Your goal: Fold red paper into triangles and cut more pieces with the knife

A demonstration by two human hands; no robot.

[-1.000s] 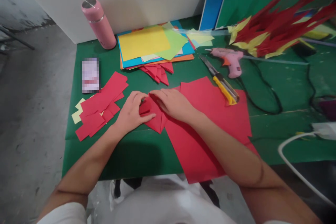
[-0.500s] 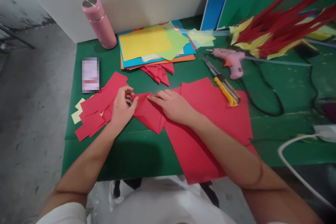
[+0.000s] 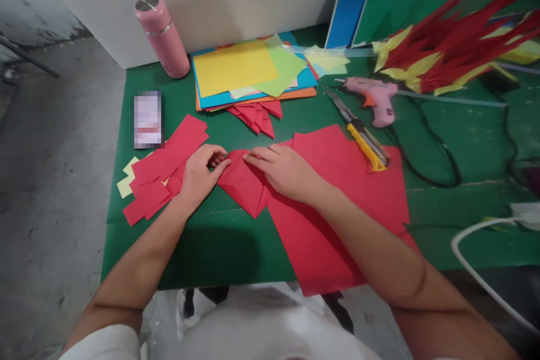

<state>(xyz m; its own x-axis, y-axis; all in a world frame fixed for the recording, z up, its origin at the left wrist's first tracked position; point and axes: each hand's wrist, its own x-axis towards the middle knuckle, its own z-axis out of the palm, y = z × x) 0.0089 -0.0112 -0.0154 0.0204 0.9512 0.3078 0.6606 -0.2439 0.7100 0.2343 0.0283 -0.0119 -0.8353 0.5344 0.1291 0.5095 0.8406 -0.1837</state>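
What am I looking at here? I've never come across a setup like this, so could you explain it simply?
There is no machine: these are a person's bare hands, seen from a head-worn camera looking forward and down at a green table. The left hand touches the upper left of a folded red paper; the right hand has its fingertips near the top edge. I can't tell how firmly either grips. Around them lie red strips, large red sheets, a yellow-handled cutter, a pink glue gun and a stack of coloured paper. A pink bottle stands at the back left.
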